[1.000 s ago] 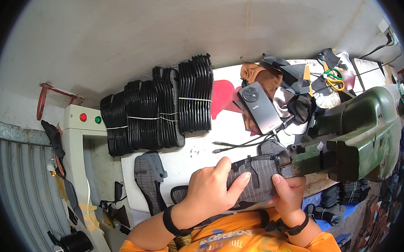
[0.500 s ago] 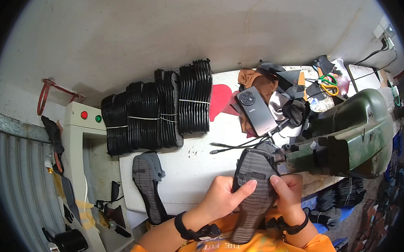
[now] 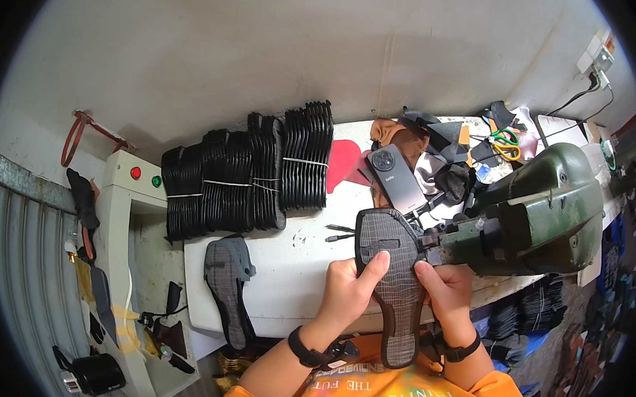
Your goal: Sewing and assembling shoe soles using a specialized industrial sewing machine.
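Both hands grip one shoe insole (image 3: 398, 289), dark grey with streaky stripes and a black rim, its wide end pointing away from me. My left hand (image 3: 349, 290) pinches the left edge, thumb on top near a small slot. On the opposite edge my right hand (image 3: 446, 291) is closed the same way; the fingers beneath are hidden. The insole's right edge is beside the narrow head of a green machine (image 3: 503, 240); whether they touch I cannot tell. Left of my hands, a similar insole with a grey strap piece (image 3: 228, 287) lies on the white table (image 3: 293, 269).
Tied stacks of black-edged insoles (image 3: 243, 177) stand at the back left. A phone (image 3: 398, 180), cables, leather scraps (image 3: 436, 136) and scissors (image 3: 506, 145) lie at the back right. A control box with red and green buttons (image 3: 125, 181) flanks the table's left side.
The insole has swung more upright, its wide end shifting left and away from me, now covering part of the cables. Both hands have moved slightly with it and keep their hold.
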`<state>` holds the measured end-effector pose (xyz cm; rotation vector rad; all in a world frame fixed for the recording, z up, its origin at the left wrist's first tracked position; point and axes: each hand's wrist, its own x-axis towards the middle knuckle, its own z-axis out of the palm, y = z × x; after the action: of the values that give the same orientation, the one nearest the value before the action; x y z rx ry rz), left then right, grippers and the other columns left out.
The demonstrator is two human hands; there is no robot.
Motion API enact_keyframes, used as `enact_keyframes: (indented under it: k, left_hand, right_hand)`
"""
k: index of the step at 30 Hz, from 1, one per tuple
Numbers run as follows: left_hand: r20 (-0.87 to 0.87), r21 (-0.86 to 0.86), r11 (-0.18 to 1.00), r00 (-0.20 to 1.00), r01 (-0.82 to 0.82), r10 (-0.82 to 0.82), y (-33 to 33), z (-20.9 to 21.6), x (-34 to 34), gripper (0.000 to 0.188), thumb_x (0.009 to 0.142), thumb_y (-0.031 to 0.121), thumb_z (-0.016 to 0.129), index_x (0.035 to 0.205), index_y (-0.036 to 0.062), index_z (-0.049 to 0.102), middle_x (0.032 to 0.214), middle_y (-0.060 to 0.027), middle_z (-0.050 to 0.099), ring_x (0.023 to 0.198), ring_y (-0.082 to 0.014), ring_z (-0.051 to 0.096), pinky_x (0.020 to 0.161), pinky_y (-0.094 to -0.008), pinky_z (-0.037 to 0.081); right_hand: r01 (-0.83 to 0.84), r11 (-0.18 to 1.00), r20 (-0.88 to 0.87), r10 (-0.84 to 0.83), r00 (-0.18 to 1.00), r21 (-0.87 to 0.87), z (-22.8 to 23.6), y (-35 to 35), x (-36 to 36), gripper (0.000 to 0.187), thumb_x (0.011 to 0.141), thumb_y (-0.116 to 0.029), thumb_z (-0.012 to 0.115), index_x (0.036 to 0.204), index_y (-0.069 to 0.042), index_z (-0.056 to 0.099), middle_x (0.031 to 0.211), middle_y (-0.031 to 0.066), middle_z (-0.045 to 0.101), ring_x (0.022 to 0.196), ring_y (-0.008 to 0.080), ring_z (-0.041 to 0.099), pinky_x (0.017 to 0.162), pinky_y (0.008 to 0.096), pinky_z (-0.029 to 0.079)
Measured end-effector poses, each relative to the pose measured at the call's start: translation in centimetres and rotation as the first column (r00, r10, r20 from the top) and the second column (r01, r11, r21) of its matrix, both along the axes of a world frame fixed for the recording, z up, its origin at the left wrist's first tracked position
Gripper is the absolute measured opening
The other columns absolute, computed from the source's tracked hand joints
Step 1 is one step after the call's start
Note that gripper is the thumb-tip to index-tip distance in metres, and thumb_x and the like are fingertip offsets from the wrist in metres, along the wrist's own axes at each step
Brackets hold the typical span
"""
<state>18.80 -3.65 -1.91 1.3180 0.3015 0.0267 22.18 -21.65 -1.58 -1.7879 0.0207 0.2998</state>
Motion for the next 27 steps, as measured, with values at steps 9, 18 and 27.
enact_keyframes:
  k: [9,18,27]
  left_hand:
    - [-0.006,0.139,0.958,0.967,-0.251,0.255,-1.9,-0.8,-4.2,0.039,0.102,0.028,0.065,0.077,-0.0019,0.068,0.068,0.0078,0.061,0.067,-0.002,0.051,0.058,-0.0246,0.043]
    - [0.55,0.529,0.783,0.835,-0.327,-0.022,-0.2,1.1,-10.5,0.044,0.096,0.04,0.068,0.108,-0.0017,0.065,0.135,-0.0317,0.046,0.127,-0.0457,0.047,0.103,-0.0506,0.041]
    - [0.548,0.231,0.952,0.835,-0.2,0.043,1.8,3.4,-11.2,0.035,0.088,0.004,0.079,0.112,-0.0018,0.055,0.085,-0.0131,0.069,0.078,-0.0146,0.067,0.068,-0.0214,0.052]
  right_hand:
    - [-0.235,0.968,-0.16,0.22,0.962,-0.085,1.5,-1.3,-1.2,0.046,0.095,-0.025,0.074,0.059,0.0,0.06,0.053,-0.0044,0.051,0.055,0.004,0.045,0.048,0.0281,0.035]
    - [-0.645,0.662,-0.346,0.75,0.564,0.383,1.0,-3.0,-9.1,0.083,0.083,-0.018,0.078,0.15,0.001,0.033,0.098,0.0074,0.058,0.092,0.0143,0.057,0.081,0.0298,0.047]
    - [-0.236,0.275,-0.266,0.961,0.071,0.932,-1.1,-4.2,-10.1,0.098,0.075,-0.03,0.069,0.156,0.009,0.028,0.091,0.0056,0.051,0.072,0.0117,0.046,0.065,0.0241,0.032]
